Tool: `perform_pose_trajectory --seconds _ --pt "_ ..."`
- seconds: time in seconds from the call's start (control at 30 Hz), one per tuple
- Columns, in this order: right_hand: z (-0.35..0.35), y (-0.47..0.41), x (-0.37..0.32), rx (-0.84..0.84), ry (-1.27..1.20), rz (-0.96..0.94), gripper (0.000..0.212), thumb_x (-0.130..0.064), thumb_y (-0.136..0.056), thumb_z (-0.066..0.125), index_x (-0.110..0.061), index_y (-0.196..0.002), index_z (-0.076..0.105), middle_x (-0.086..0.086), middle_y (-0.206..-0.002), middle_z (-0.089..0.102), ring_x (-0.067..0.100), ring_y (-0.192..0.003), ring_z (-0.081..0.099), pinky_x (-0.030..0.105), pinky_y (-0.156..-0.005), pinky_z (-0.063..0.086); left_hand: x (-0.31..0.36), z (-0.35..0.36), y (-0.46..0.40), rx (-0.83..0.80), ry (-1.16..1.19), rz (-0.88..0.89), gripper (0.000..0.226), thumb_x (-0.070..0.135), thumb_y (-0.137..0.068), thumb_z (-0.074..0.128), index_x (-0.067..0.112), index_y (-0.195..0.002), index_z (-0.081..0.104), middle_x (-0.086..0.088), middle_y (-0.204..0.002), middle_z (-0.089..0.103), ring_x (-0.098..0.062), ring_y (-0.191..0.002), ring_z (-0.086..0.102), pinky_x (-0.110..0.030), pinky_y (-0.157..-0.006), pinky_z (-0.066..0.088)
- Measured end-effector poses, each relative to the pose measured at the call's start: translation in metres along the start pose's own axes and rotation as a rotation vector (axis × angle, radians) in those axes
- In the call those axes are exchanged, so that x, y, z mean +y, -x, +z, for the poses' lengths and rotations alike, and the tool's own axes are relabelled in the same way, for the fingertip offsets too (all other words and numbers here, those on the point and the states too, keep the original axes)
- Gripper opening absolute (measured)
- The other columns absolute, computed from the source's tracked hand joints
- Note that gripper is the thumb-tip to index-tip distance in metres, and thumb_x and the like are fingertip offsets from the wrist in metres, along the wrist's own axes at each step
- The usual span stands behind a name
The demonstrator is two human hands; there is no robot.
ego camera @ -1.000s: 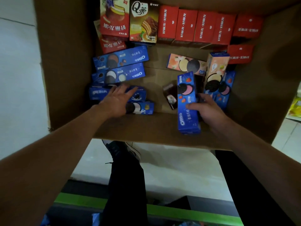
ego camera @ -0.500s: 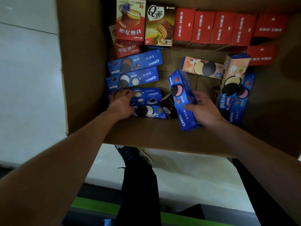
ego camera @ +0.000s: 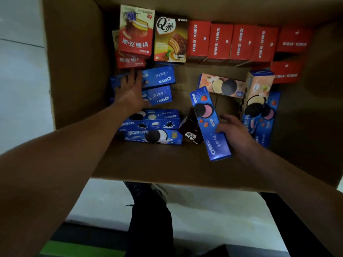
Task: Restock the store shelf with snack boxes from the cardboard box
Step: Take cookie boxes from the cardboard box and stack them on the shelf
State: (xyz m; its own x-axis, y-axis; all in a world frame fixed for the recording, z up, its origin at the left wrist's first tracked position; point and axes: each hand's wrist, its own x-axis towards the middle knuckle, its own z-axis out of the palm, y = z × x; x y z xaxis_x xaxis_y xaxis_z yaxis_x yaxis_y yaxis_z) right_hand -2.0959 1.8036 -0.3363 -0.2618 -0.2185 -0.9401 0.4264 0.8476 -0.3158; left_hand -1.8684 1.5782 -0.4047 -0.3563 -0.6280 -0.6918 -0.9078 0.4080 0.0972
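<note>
right hand: my read is the right hand is mid-pickup. It's wrapped around the strawberry Oreo box, fingers curled over its right edge near the lower end, so it's clamped on.

box axis: long and skinny, running from the hand up and to the left, tilted, with the far end propped higher than the end by the wrist. A small dark box sits just left of it, touching or nearly.

left hand: the left hand lies flat, fingers spread and straight, on top of the blue Oreo boxes. Not gripping anything.

where stuff is: everything's still down in the cardboard box. No shelf in view.

nearer hand: the right, obviously. Lifting straight up along the tilt looks easiest; the peach-coloured boxes beyond its fingertips crowd that side.
</note>
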Motion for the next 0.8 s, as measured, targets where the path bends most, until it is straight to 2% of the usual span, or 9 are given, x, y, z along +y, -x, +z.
perform_pose_trajectory --seconds 0.1,0.2,0.27,0.37,0.43,0.53,0.63,0.7,0.8 --pt "-0.008 -0.004 0.009 0.021 0.013 0.050 0.055 -0.008 -0.087 0.061 -0.022 -0.137 0.043 0.004 -0.107 0.063 0.025 -0.089 0.068 0.038 -0.070 0.056 0.005 0.001 -0.005 0.012 -0.108 -0.013 0.126 0.056 -0.061 0.084 0.021 -0.155 0.007 -0.010 -0.159 0.015 -0.041 -0.138 0.022 -0.055 -0.109 0.025" --pt "-0.013 -0.004 0.017 0.016 0.017 0.098 0.055 -0.013 -0.088 0.061 -0.024 -0.138 0.042 0.005 -0.109 0.063 0.023 -0.088 0.069 0.031 -0.059 0.054 0.006 -0.007 -0.015 -0.070 -0.199 -0.041 0.107 0.064 -0.063 0.080 0.021 -0.148 0.032 -0.013 -0.152 0.032 -0.040 -0.137 0.025 -0.052 -0.110 0.022" --pt "-0.019 -0.005 0.020 0.029 -0.031 0.125 0.055 -0.014 -0.089 0.060 -0.024 -0.139 0.041 0.006 -0.112 0.064 0.024 -0.090 0.069 0.032 -0.059 0.054 0.013 -0.005 -0.018 -0.202 -0.138 0.031 0.092 0.054 -0.071 0.079 0.015 -0.144 0.040 -0.016 -0.149 0.039 -0.037 -0.135 0.033 -0.043 -0.108 0.028" --pt "-0.025 -0.005 0.019 0.013 -0.038 0.137 0.057 -0.008 -0.087 0.058 -0.020 -0.140 0.042 0.009 -0.113 0.066 0.025 -0.088 0.070 0.031 -0.055 0.055 0.029 0.007 -0.011 -0.336 0.033 0.130 0.082 0.034 -0.074 0.084 0.007 -0.139 0.043 -0.018 -0.139 0.047 -0.035 -0.121 0.050 -0.033 -0.091 0.041" --pt "-0.028 -0.006 0.016 -0.017 0.032 0.138 0.055 -0.004 -0.083 0.056 -0.014 -0.136 0.047 0.013 -0.113 0.067 0.028 -0.090 0.069 0.037 -0.062 0.058 0.037 0.012 -0.008 -0.352 0.028 0.144 0.083 0.028 -0.071 0.086 0.006 -0.136 0.039 -0.019 -0.134 0.050 -0.036 -0.117 0.053 -0.033 -0.084 0.041" --pt "-0.032 -0.007 0.008 -0.031 0.091 0.125 0.049 0.004 -0.075 0.053 -0.007 -0.123 0.055 0.016 -0.111 0.067 0.032 -0.092 0.067 0.042 -0.071 0.059 0.043 0.009 -0.009 -0.362 -0.021 0.154 0.084 0.028 -0.067 0.089 0.007 -0.133 0.040 -0.019 -0.132 0.052 -0.035 -0.117 0.052 -0.037 -0.089 0.045" --pt "-0.038 -0.002 -0.003 0.019 0.202 0.052 0.049 0.007 -0.069 0.055 -0.008 -0.116 0.054 0.013 -0.102 0.065 0.028 -0.084 0.063 0.034 -0.059 0.053 0.048 0.008 -0.012 -0.404 -0.154 0.193 0.080 0.034 -0.071 0.086 0.008 -0.135 0.046 -0.016 -0.138 0.047 -0.034 -0.123 0.046 -0.042 -0.098 0.044" --pt "-0.047 0.001 -0.007 0.115 0.306 -0.060 0.050 0.007 -0.069 0.059 -0.019 -0.111 0.050 0.011 -0.106 0.061 0.024 -0.086 0.059 0.038 -0.067 0.053 0.051 0.009 -0.012 -0.384 -0.248 0.213 0.076 0.038 -0.074 0.083 0.011 -0.136 0.048 -0.015 -0.141 0.045 -0.034 -0.127 0.042 -0.043 -0.098 0.044" --pt "-0.064 0.005 -0.012 0.231 0.346 -0.287 0.052 -0.003 -0.075 0.067 -0.030 -0.114 0.047 0.002 -0.123 0.053 0.017 -0.107 0.053 0.035 -0.087 0.050 0.049 0.012 -0.009 -0.339 -0.251 0.206 0.074 0.042 -0.078 0.078 0.015 -0.139 0.047 -0.012 -0.144 0.045 -0.034 -0.130 0.041 -0.045 -0.097 0.046"
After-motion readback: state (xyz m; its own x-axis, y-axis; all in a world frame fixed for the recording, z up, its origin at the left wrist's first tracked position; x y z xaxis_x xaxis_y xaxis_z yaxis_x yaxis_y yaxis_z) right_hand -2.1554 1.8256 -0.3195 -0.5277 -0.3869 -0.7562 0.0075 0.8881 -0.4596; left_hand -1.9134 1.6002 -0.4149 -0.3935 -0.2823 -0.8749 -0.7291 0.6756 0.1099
